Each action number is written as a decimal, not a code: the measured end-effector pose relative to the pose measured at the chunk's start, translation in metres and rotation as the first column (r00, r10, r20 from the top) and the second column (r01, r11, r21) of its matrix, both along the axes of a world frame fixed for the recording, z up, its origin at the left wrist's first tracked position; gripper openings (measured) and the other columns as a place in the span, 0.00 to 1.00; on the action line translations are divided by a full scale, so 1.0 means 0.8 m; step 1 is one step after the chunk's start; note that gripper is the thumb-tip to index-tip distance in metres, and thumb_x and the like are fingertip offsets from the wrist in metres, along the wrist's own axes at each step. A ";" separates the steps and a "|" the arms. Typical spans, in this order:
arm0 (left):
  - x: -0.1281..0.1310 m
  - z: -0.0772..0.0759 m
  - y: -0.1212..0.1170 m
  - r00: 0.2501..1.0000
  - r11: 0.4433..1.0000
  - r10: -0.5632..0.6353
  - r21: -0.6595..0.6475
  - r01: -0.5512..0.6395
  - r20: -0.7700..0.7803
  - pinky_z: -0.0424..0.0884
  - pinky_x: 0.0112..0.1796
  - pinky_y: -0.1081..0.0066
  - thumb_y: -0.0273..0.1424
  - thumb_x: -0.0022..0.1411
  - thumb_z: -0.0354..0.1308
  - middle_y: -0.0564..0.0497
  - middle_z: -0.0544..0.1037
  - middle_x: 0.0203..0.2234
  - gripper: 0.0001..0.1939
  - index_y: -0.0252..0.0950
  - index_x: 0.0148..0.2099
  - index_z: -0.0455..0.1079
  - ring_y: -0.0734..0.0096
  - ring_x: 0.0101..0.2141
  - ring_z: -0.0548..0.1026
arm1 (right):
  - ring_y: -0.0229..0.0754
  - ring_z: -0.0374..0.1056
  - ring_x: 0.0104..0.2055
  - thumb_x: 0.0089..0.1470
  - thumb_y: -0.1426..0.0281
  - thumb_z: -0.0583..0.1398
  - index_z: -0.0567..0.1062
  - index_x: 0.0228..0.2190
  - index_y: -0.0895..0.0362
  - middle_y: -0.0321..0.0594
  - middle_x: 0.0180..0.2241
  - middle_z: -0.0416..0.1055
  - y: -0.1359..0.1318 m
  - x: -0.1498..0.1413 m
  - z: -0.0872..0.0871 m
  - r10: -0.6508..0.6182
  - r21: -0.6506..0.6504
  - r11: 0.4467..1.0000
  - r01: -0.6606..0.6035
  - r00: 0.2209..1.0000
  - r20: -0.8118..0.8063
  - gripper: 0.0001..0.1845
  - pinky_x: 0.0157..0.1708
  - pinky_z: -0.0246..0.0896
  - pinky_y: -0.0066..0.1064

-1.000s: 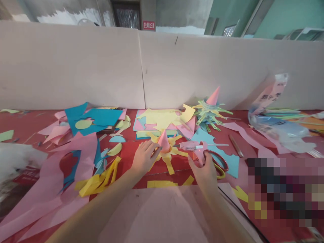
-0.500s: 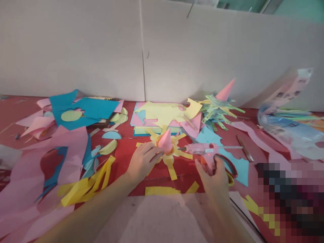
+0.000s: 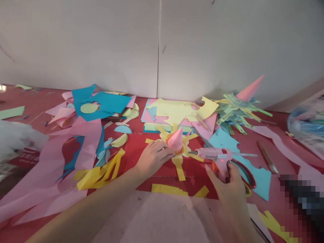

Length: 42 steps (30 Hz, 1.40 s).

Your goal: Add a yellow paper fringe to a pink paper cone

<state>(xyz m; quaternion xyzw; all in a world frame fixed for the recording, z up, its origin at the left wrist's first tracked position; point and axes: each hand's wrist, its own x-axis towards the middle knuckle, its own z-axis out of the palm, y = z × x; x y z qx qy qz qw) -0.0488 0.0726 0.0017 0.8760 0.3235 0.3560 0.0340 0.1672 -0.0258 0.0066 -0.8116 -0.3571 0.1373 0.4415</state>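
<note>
On the table [image 3: 246, 140], the pink cone [image 3: 176, 140] looked like light, stiff paper, crushable, best pinched near its base; the yellow paper flower [image 3: 179, 160] around its foot seemed floppier. The glue gun [image 3: 215, 154], likely heavier and hard, called for a hold by its handle [image 3: 223, 170], away from the nozzle [image 3: 193, 152]. Bent fingers of the left hand [image 3: 152, 160] touched the cone's lower left; thumb and fingers of the right hand [image 3: 229, 189] flanked the handle. Whether either gripped could not be told.

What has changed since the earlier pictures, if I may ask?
Only the view visibly moved: down and slightly left, losing the top edge of the pale grey board. Nothing was visibly grasped or released; the left hand stays at the nearer pink paper cone, the right hand at the pink glue gun.
</note>
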 end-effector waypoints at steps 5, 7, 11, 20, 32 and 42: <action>-0.001 -0.003 0.002 1.000 1.000 -0.005 -0.019 0.005 0.003 0.63 0.32 0.72 0.32 0.62 0.52 0.53 0.73 0.28 0.07 0.40 0.37 0.72 0.74 0.31 0.70 | 0.43 0.67 0.30 0.34 0.54 0.65 0.66 0.43 0.55 0.39 0.33 0.68 -0.002 0.007 -0.012 0.006 0.036 0.999 -0.003 0.997 -0.081 0.34 0.29 0.65 0.33; -0.001 -0.001 0.001 1.000 1.000 0.002 -0.021 -0.002 0.007 0.63 0.33 0.72 0.32 0.62 0.52 0.53 0.74 0.28 0.07 0.39 0.39 0.71 0.74 0.31 0.70 | 0.42 0.67 0.29 0.34 0.54 0.66 0.66 0.42 0.55 0.39 0.33 0.68 -0.001 0.008 -0.014 -0.006 0.052 0.999 0.010 0.997 -0.078 0.34 0.29 0.65 0.32; 0.000 0.004 0.000 1.000 1.000 0.001 -0.005 -0.001 0.021 0.63 0.32 0.72 0.32 0.62 0.52 0.53 0.73 0.27 0.07 0.38 0.39 0.70 0.74 0.30 0.69 | 0.41 0.66 0.27 0.35 0.53 0.64 0.64 0.44 0.55 0.39 0.32 0.68 -0.001 0.006 -0.016 0.012 0.079 0.997 -0.008 0.999 -0.047 0.35 0.28 0.64 0.32; -0.001 -0.005 0.004 1.000 0.996 0.001 -0.086 -0.003 -0.031 0.62 0.31 0.72 0.34 0.61 0.52 0.53 0.70 0.26 0.09 0.42 0.41 0.72 0.74 0.29 0.67 | 0.42 0.65 0.31 0.36 0.53 0.62 0.64 0.39 0.54 0.39 0.34 0.67 -0.001 -0.008 -0.006 0.135 -0.057 0.990 -0.132 0.990 0.037 0.29 0.30 0.63 0.31; -0.001 -0.002 0.005 0.998 0.988 0.064 -0.143 -0.061 0.016 0.63 0.33 0.71 0.32 0.62 0.52 0.52 0.72 0.28 0.08 0.38 0.35 0.72 0.73 0.30 0.68 | 0.43 0.67 0.31 0.41 0.54 0.59 0.65 0.40 0.55 0.44 0.38 0.70 0.000 -0.006 -0.018 0.131 -0.109 0.989 -0.103 0.947 0.294 0.26 0.29 0.62 0.33; 0.000 0.001 0.006 0.998 0.983 0.049 -0.180 -0.040 0.044 0.64 0.33 0.72 0.32 0.61 0.52 0.53 0.71 0.28 0.08 0.37 0.34 0.71 0.74 0.30 0.68 | 0.43 0.68 0.28 0.45 0.53 0.56 0.65 0.38 0.57 0.47 0.37 0.71 0.001 -0.010 -0.022 0.151 -0.078 0.988 -0.130 0.859 0.489 0.23 0.24 0.61 0.31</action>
